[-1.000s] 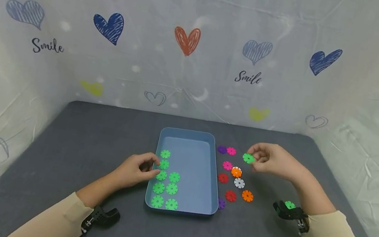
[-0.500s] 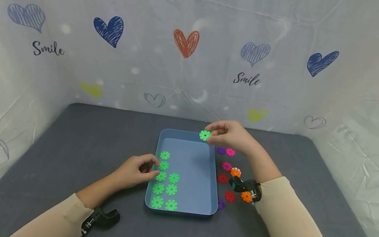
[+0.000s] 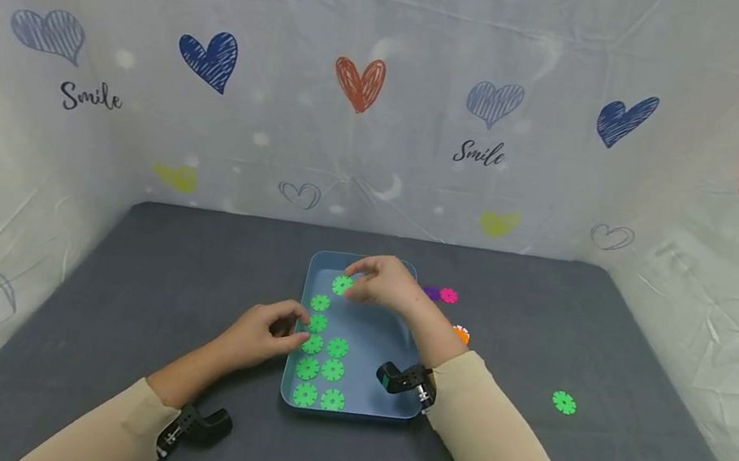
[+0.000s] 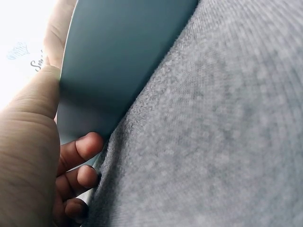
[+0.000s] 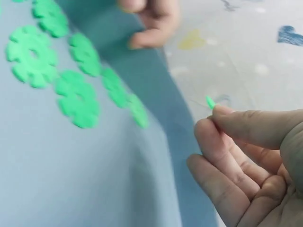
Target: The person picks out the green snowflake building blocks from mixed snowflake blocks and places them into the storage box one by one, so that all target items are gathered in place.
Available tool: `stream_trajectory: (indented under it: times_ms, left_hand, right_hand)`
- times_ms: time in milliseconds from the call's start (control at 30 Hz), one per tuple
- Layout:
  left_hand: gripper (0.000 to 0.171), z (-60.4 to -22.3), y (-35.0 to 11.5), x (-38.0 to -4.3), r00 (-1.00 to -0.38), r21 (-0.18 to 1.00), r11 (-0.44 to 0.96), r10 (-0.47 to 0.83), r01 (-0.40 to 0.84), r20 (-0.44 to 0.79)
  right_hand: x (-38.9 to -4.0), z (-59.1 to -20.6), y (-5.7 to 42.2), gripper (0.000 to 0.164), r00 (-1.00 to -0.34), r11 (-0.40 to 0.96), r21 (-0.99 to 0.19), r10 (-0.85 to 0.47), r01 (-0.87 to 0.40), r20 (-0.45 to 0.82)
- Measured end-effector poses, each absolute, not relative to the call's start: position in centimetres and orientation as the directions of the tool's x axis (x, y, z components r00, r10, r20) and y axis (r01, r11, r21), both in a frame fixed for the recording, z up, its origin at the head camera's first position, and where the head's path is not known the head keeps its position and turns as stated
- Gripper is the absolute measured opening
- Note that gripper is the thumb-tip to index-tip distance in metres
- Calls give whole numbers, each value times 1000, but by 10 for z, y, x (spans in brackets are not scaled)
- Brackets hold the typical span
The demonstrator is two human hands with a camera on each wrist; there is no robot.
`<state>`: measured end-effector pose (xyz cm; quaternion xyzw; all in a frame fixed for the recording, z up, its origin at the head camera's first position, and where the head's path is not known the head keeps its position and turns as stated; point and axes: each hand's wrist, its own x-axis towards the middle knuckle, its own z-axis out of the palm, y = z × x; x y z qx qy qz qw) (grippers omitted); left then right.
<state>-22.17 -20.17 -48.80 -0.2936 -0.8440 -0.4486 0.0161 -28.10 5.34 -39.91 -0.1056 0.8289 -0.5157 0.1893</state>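
In the head view, a blue tray lies on the grey cloth with two columns of flat green notched discs along its left side. My right hand pinches another green notched disc between thumb and finger above the tray's far left part. Seen from the right wrist, that disc is nearly edge-on. At the tray's left wall, my left hand holds the rim, thumb toward the inside. The left wrist view shows its curled fingers against the outer tray wall.
Right of the tray lie a purple disc, a pink disc and an orange disc. A lone green disc sits farther right. My right forearm hides part of that area. A printed fabric backdrop encloses the table.
My right hand has carried the green disc leftward from right of the tray, over its far edge, to above its far left part. My left hand stays at the rim.
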Motion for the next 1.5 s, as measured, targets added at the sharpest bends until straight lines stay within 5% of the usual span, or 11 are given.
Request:
stream_trajectory:
  times_ms: [400,933,1500]
  left_hand:
    - [15,-488,-201,-222,-818,737,424,488,527,304]
    - [14,-488,-203,-222,-808,730,417,497,542,316]
    - [14,-489,-203,-221,-820,733,435,493,522,291]
  right_hand:
    - [-280,-418,46,24,-838,627,-778,-445,-40,-316]
    - [-266,-415,41,21,-838,736,-622,-495,-266,-228]
    - [-225,-388,150,31,-867,608,-753,-488,-251,-105]
